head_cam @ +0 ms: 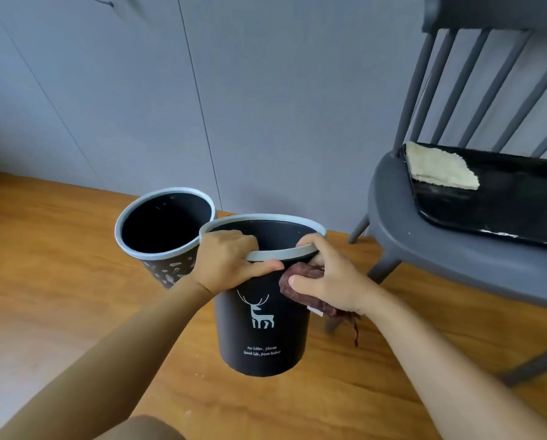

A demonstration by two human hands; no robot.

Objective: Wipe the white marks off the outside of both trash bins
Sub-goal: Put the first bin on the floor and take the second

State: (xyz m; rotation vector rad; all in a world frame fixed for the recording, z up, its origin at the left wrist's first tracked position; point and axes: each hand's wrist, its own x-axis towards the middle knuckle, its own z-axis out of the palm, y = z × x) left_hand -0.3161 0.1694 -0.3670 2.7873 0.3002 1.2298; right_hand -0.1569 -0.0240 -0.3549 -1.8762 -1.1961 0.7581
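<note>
- Bins are stood on the wooden floor (59,249) near the grey wall, the front bin (262,328) just beside the back bin (165,223); whether their rims touch cannot be told.
- The front bin is steadied by the left hand (230,265), whose fingers are curled over the pale rim (278,254) with the thumb laid along the outside, probably so the bin is not pushed away or tipped while it is rubbed.
- A dark red cloth (304,287) is pressed against the upper outside of the front bin by the right hand (332,281); its fingers are curled round the cloth, and one fingertip reaches up to the rim.
- No stray white marks are seen on the visible face of the front bin, only the printed deer and lettering; its far side is hidden.
- White splotches are plainly seen on the outside of the back bin, so that bin is judged not yet wiped.
- Room for moving is open on the floor to the left and toward the camera.
- On the right, space is narrowed by the grey chair (456,242), whose legs stand near the front bin; a black tray (504,201) with a pale cloth (437,168) is carried on its seat.
</note>
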